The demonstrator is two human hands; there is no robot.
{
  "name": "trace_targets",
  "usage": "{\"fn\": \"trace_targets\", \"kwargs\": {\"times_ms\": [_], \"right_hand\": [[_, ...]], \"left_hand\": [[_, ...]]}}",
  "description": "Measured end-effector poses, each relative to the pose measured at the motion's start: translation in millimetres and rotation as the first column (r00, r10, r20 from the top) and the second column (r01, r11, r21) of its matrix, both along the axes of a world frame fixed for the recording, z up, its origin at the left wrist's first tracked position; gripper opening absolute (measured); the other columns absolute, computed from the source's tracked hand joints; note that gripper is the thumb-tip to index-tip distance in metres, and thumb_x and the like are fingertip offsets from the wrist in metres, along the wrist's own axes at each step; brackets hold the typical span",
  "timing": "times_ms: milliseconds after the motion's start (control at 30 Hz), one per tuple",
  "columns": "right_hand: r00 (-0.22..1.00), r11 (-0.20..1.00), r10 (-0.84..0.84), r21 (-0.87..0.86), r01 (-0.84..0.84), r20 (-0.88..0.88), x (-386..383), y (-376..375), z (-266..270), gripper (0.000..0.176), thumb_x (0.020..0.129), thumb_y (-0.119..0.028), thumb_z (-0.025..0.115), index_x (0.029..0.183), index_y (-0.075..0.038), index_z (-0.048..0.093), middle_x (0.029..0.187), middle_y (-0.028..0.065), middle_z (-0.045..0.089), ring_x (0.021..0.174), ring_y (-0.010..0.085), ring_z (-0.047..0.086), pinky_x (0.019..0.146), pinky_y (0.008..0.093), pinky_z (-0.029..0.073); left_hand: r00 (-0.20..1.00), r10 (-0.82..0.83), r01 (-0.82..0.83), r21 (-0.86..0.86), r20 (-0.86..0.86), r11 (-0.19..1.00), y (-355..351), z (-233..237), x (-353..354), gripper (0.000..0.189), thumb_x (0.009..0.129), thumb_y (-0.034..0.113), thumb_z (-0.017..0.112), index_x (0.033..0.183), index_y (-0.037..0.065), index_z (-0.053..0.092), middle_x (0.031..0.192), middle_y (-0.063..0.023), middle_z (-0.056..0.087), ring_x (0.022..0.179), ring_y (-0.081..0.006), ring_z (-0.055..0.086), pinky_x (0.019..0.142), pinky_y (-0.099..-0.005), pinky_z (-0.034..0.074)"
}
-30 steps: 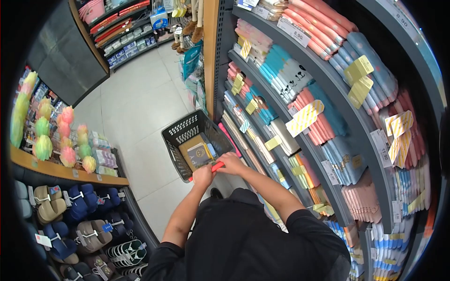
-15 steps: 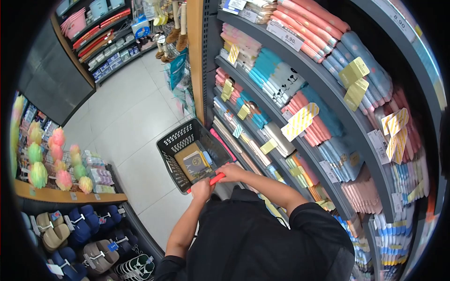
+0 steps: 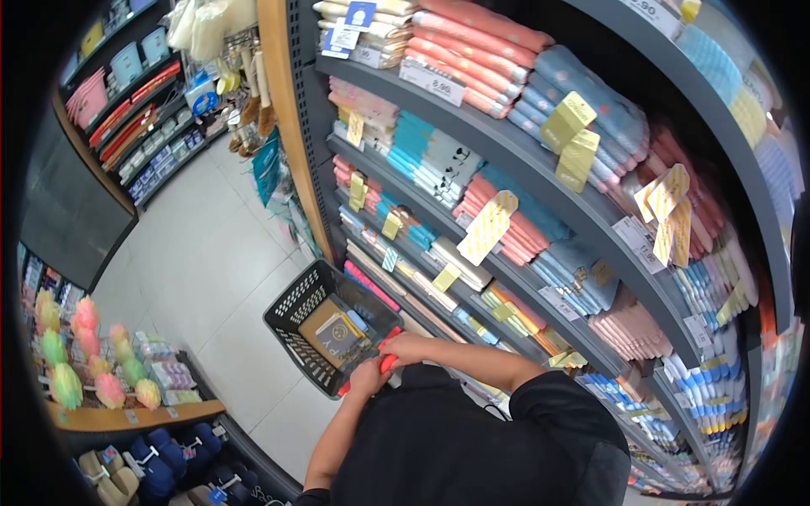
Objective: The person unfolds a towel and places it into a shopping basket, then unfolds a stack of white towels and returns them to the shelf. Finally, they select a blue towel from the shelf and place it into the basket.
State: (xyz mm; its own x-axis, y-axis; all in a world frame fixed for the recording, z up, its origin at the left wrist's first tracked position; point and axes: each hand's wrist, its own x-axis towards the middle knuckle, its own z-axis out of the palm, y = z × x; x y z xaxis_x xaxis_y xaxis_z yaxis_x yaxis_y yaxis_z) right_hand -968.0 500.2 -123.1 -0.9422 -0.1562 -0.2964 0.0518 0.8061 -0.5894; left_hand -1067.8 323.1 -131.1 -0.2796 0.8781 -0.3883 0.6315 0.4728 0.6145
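Observation:
Both my hands are closed on the red handle (image 3: 389, 363) of a black shopping basket (image 3: 289, 352). My left hand (image 3: 369, 378) grips the nearer left part of the handle, and my right hand (image 3: 404, 348) wraps its right part, close by. In the basket lies a brown box with a dark panel (image 3: 335, 337) bearing a yellow round mark. Beside it are a small blue item (image 3: 357, 320) and something yellow, too small to name.
On the right, tall grey shelves (image 3: 506, 131) hold folded towels (image 3: 481, 46) with price tags. A wooden post (image 3: 291, 110) ends that shelving. Slippers (image 3: 156, 464) and fluffy pastel items (image 3: 63, 346) line the left side. Pale floor tiles (image 3: 202, 228) run between.
The view has shifted: the towel shelves appear further left, and the basket and hands sit lower in the picture. Both hands keep their hold on the handle.

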Motion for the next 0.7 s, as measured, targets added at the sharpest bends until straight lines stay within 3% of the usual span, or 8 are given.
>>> {"fn": "trace_targets", "kwargs": {"times_ms": [233, 700], "right_hand": [[0.999, 0.998, -0.043, -0.040, 0.043, 0.000, 2, -1, -3, 0.045, 0.076, -0.034, 0.075, 0.113, -0.012, 0.065, 0.110, 0.0100, 0.065, 0.109, 0.0303, 0.060, 0.092, 0.0440, 0.047], [0.998, 0.995, -0.061, -0.082, 0.061, 0.004, 2, 1, -8, 0.048, 0.076, -0.036, 0.076, 0.115, -0.012, 0.063, 0.109, 0.0124, 0.067, 0.103, 0.0336, 0.063, 0.085, 0.0446, 0.051]], "left_hand": [[0.997, 0.058, -0.063, 0.087, 0.057, 0.994, -1, 0, 2, 0.039, 0.082, 0.036, 0.068, 0.106, 0.006, 0.067, 0.098, -0.0191, 0.069, 0.094, -0.0383, 0.066, 0.081, -0.0493, 0.052], [0.989, 0.148, -0.142, 0.163, -0.022, 0.976, -7, -5, 8, 0.037, 0.076, 0.036, 0.073, 0.103, 0.011, 0.069, 0.102, -0.0137, 0.068, 0.097, -0.0330, 0.066, 0.082, -0.0446, 0.053]]}}
